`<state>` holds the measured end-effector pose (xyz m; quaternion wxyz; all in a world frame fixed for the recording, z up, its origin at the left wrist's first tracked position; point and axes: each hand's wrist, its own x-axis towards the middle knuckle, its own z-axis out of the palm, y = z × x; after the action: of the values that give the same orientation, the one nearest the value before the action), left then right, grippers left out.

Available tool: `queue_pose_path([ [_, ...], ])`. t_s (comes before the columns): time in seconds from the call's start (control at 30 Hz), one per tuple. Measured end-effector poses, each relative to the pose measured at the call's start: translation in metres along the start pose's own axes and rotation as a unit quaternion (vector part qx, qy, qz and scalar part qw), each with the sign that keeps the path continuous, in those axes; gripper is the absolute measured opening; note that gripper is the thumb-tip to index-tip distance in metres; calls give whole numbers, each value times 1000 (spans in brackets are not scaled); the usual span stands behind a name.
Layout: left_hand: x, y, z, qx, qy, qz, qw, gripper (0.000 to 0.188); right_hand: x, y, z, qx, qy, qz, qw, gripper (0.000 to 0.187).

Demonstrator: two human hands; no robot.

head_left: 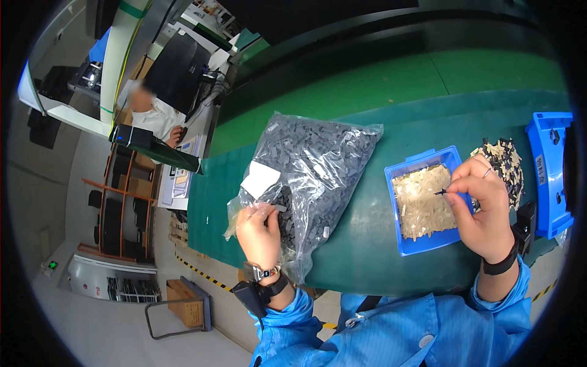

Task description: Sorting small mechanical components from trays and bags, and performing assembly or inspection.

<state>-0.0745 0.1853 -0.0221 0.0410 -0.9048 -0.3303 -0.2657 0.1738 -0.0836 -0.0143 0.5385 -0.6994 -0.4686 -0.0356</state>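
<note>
A large clear plastic bag (342, 165) full of small dark grey rectangular pieces lies on the green table, with a white paper label (261, 180) on it. At the bag's mouth my left hand (258, 231) is closed, a small grey piece (280, 208) showing at its fingertips. My right hand (484, 205) pinches a small dark pointed piece (441, 192) between thumb and fingers. That hand is over the right side of a blue plastic bin (411, 247), which holds many flat beige pieces (422, 208).
Right of the bin lies a pile of mixed black and beige pieces (506, 168). Beyond it stands another blue bin (541, 177) with a few dark parts. A co-worker in white (156, 119) sits at a desk at far left. A cart with a cardboard box (184, 304) stands at lower left.
</note>
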Motion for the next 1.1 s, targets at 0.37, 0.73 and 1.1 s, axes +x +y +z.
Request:
queue_pose_path([
  [0.37, 3, 128, -14, -711, -297, -59, 634, 11, 3, -5, -4, 145, -51, -98, 983, 41],
  [0.73, 30, 179, 22, -562, -131, 138, 805, 13, 1, 4, -4, 190, 29, -101, 976, 47],
  [1.1, 27, 175, 32, -471, -23, 228, 852, 23, 2, 4, 2, 27, -16, -88, 996, 40],
])
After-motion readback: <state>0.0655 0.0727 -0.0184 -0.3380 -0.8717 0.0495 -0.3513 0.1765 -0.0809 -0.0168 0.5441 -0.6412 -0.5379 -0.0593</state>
